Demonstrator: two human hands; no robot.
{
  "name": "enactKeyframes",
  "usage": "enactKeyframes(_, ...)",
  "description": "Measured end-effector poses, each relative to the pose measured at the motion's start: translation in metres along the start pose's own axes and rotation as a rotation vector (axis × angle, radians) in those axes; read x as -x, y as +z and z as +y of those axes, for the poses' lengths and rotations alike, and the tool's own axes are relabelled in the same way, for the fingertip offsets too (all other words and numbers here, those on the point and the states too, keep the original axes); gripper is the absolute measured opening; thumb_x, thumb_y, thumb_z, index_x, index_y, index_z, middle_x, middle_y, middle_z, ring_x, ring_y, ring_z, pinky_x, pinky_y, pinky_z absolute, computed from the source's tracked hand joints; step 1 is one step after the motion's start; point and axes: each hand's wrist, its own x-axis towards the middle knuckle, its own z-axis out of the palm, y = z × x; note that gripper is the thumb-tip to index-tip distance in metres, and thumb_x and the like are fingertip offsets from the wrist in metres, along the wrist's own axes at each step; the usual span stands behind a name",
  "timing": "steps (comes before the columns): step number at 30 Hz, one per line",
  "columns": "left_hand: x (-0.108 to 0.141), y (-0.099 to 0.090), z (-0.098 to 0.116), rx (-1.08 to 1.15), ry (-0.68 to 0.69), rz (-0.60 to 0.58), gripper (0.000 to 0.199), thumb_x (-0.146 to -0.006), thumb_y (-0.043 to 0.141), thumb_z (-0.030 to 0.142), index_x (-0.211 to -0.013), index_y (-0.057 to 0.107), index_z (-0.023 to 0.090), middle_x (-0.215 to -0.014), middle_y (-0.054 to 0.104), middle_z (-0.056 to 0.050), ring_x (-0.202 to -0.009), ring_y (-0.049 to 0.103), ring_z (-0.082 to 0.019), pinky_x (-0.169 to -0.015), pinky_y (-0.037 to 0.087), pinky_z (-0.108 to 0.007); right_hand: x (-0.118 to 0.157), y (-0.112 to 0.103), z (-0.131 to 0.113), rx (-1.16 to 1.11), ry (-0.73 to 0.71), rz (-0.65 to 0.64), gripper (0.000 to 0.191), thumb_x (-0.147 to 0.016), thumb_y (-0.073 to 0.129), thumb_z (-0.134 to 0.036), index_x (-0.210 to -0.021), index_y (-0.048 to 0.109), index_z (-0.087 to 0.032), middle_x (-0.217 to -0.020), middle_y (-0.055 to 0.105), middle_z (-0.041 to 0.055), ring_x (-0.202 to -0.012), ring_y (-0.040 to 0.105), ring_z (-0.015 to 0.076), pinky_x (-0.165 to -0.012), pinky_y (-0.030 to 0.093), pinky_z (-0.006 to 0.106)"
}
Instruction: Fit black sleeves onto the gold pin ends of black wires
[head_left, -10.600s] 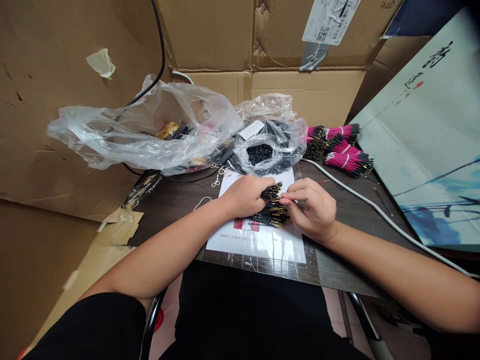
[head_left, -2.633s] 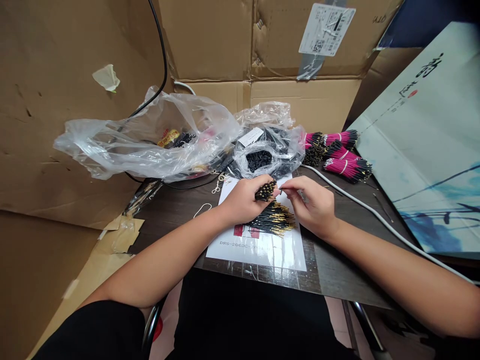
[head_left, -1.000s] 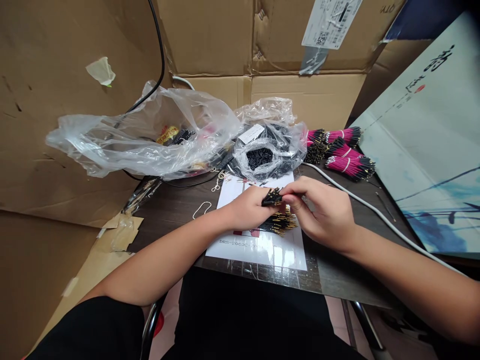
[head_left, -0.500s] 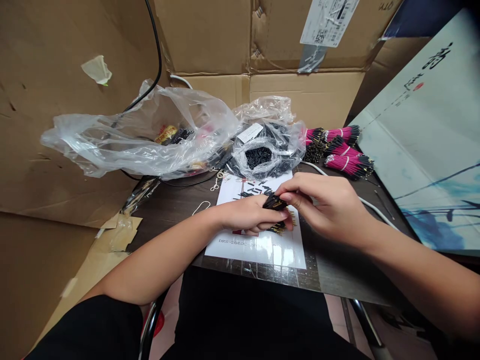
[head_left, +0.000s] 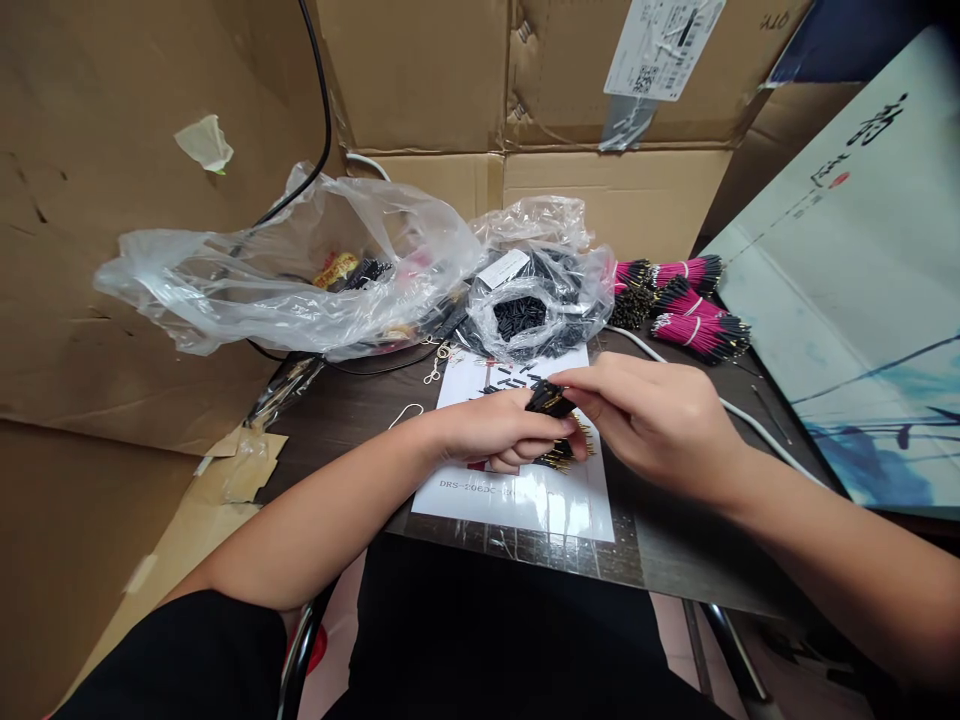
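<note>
My left hand (head_left: 495, 428) is closed round a bundle of thin wires (head_left: 550, 400) with black ends facing up. Gold-coloured tips (head_left: 561, 458) stick out below its fingers. At the top of the bundle, the thumb and forefinger of my right hand (head_left: 664, 415) are pinched together; what lies between them is too small to make out. Small loose black sleeves (head_left: 516, 380) are scattered just behind the bundle on a printed white sheet (head_left: 517, 508). Beyond them an open clear plastic bag (head_left: 489, 325) holds many more black sleeves (head_left: 521, 316).
Pink wire bundles (head_left: 694, 330) tied with white bands lie at the back right. A large crumpled plastic bag (head_left: 187, 290) spreads at the left. A white cable (head_left: 757, 425) crosses the dark table (head_left: 675, 530). Cardboard walls (head_left: 420, 80) and a painted panel (head_left: 847, 300) enclose it.
The view has shifted slightly. My left hand keeps its hold on the wire bundle, and my right fingertips stay at its top with only a small movement.
</note>
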Motion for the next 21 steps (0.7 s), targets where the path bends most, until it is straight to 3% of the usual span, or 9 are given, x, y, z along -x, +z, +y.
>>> enactKeyframes(6, -0.002, 0.000, -0.001, 0.034, -0.008, 0.039, 0.031, -0.089, 0.054, 0.045, -0.089, 0.059, 0.015, -0.051, 0.016, 0.010, -0.039, 0.008, -0.002, -0.034, 0.011, -0.016, 0.004, 0.000, 0.002, 0.202, -0.117, 0.012, 0.030, -0.084, 0.057, -0.017, -0.113, 0.061, -0.018, -0.070, 0.058, -0.0010, -0.059, 0.047, 0.0094, -0.056, 0.036, 0.026)
enactKeyframes(11, -0.002, 0.000, 0.000, 0.037, 0.030, 0.040, 0.024, -0.089, 0.053, 0.040, -0.088, 0.058, 0.016, -0.049, 0.018, 0.011, -0.036, 0.011, -0.003, -0.033, 0.015, -0.017, 0.004, 0.002, -0.003, 0.176, -0.013, 0.012, 0.030, -0.084, 0.057, -0.016, -0.114, 0.061, -0.017, -0.073, 0.060, -0.0010, -0.062, 0.050, 0.0083, -0.059, 0.040, 0.024)
enactKeyframes(13, -0.003, -0.001, -0.002, 0.015, 0.048, 0.082, 0.023, -0.088, 0.053, 0.038, -0.080, 0.054, 0.016, -0.048, 0.020, 0.010, -0.036, 0.013, -0.003, -0.034, 0.017, -0.018, 0.005, 0.004, -0.007, 0.147, 0.041, 0.012, 0.029, -0.085, 0.057, -0.016, -0.114, 0.062, -0.016, -0.071, 0.060, -0.0009, -0.062, 0.052, 0.0082, -0.059, 0.042, 0.023)
enactKeyframes(17, -0.004, -0.001, -0.007, -0.108, 0.047, 0.185, 0.040, -0.087, 0.051, 0.036, -0.058, 0.030, 0.019, -0.045, 0.023, 0.008, -0.036, 0.022, -0.003, -0.038, 0.028, -0.019, 0.007, 0.008, -0.015, 0.125, 0.085, 0.027, 0.029, -0.085, 0.057, -0.016, -0.114, 0.063, -0.013, -0.069, 0.062, 0.0005, -0.061, 0.054, 0.0086, -0.059, 0.045, 0.023)
enactKeyframes(21, -0.004, 0.001, -0.006, -0.216, 0.062, 0.265, 0.040, -0.088, 0.048, 0.041, -0.059, 0.030, 0.019, -0.046, 0.028, 0.008, -0.036, 0.029, -0.005, -0.045, 0.042, -0.023, 0.006, 0.010, -0.016, 0.036, 0.124, 0.106, 0.026, -0.084, 0.060, -0.015, -0.109, 0.065, -0.013, -0.081, 0.069, 0.0023, -0.070, 0.062, 0.0084, -0.068, 0.051, 0.021)
